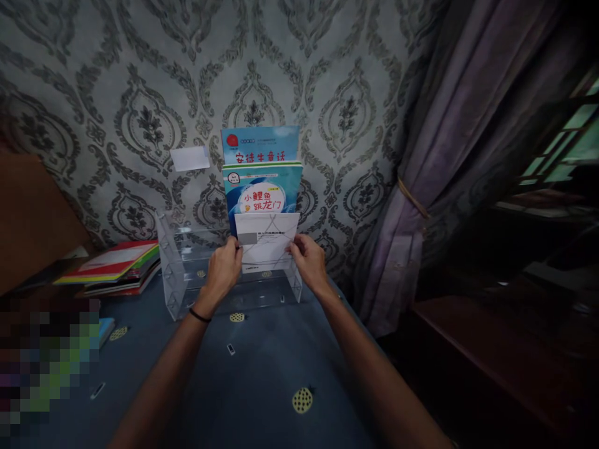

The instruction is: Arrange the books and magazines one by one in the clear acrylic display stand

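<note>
Both of my hands grip a white booklet (267,243) with a grey block and small dark print on its front. My left hand (225,265) pinches its left edge, and my right hand (309,257) pinches its right edge. The booklet stands nearly upright at a clear plastic tiered rack (171,268). Directly behind it rises a blue-green children's book (262,187) with red Chinese characters in a white oval. Farther back and higher stands a light-blue book (260,142) with red characters. The lower parts of both books are hidden by the booklet.
A pile of colourful books and folders (121,265) lies left of the rack. The rack stands on a blue cloth (262,386) printed with pineapples, against a patterned wall (346,112). A tied purple curtain (397,249) hangs at the right. The lower left is pixelated.
</note>
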Tool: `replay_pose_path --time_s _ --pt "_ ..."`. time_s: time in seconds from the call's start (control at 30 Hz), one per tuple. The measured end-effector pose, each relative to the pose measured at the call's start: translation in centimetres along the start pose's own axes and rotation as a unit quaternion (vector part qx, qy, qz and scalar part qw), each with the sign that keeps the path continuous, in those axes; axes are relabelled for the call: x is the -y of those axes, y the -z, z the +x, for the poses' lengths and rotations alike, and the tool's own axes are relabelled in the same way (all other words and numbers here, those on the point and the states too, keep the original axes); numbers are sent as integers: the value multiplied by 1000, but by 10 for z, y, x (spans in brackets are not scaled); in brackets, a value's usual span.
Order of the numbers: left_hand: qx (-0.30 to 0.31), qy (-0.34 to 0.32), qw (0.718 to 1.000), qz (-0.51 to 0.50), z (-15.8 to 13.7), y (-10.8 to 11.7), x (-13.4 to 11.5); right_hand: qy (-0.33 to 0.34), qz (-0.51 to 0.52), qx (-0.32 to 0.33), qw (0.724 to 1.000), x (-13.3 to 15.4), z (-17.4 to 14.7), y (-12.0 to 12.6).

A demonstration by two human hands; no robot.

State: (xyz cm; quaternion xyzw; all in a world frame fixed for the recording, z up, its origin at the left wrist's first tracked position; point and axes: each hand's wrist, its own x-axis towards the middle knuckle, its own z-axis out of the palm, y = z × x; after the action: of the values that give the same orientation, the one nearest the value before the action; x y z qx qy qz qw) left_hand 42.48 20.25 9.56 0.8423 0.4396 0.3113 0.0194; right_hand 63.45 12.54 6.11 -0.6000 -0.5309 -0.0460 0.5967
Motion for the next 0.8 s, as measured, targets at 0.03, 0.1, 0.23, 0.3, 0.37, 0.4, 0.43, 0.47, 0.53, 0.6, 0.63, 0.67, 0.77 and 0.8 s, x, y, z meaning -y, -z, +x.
replay_pose_path --time_s 0.03,0.1,0.23,0.3,0.37,0.4,0.43,0.47,0.53,0.6,0.63,0.67,0.77,0.8 --pt "-1 -3 1000 -4 0 -1 1 3 0 -2 1000 0 0 0" --pt "-3 -6 1000 -12 0 -3 3 9 -1 -11 1000 2 -1 -1" --pt "-9 -6 1000 -27 2 -5 4 31 -14 -39 999 6 -2 -2" --pt "-13 -7 999 -35 2 -6 5 38 -18 -50 998 7 -3 -2" --pt "-18 -7 999 -45 2 -7 5 38 -16 -54 998 6 -4 -3" --pt "-20 -7 999 -50 1 -8 5 39 -14 -54 998 6 -4 -3" --pt "-22 -8 998 -55 1 -9 6 39 -12 -55 998 6 -4 -3" --pt "-25 -10 998 -60 1 -10 6 40 -8 -58 997 5 -5 -4" --pt "-29 -14 997 -70 1 -12 7 37 2 -66 997 5 -5 -5" --pt "-34 -17 996 -77 1 -14 8 26 16 -74 997 5 -6 -6" --pt "-37 -18 996 -81 1 -15 9 19 23 -77 997 6 -7 -7" --pt "-39 -18 996 -84 1 -15 9 12 29 -78 996 7 -7 -7" --pt "-43 -18 995 -91 2 -16 10 -3 40 -61 997 10 -8 -7" --pt "-44 -19 994 -93 2 -16 10 -4 42 -51 998 11 -8 -7"
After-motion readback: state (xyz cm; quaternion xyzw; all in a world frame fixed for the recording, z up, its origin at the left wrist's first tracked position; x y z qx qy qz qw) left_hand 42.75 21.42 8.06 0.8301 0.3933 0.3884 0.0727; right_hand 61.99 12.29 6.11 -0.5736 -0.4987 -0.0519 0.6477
